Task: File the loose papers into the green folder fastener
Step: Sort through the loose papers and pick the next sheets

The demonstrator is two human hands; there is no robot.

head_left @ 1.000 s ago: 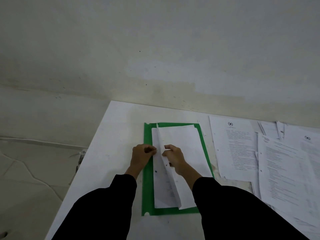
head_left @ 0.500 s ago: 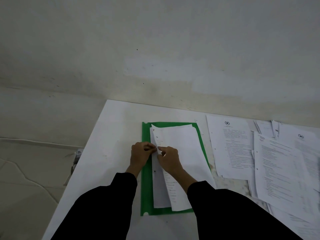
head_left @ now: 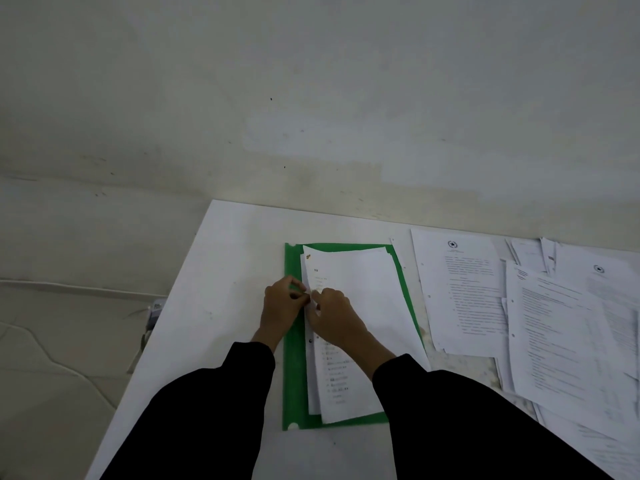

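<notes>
The green folder [head_left: 294,375] lies flat near the left end of the white table [head_left: 214,289], a small stack of papers [head_left: 360,306] on it. Both hands meet at the stack's left margin — left hand [head_left: 282,304] and right hand [head_left: 332,315] pinching there; whether paper or fastener, I cannot tell. Loose papers [head_left: 519,323] spread right of the folder.

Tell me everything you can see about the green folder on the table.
The green folder lies open and flat on the white table, long side running away from the person. It looks like thin, smooth plastic, with small pale notches at its left corners. White sheets cover most of it, leaving a green strip on the left and thin margins elsewhere. The left hand and right hand meet at the sheets' left edge above it, hiding any fastener.
</notes>
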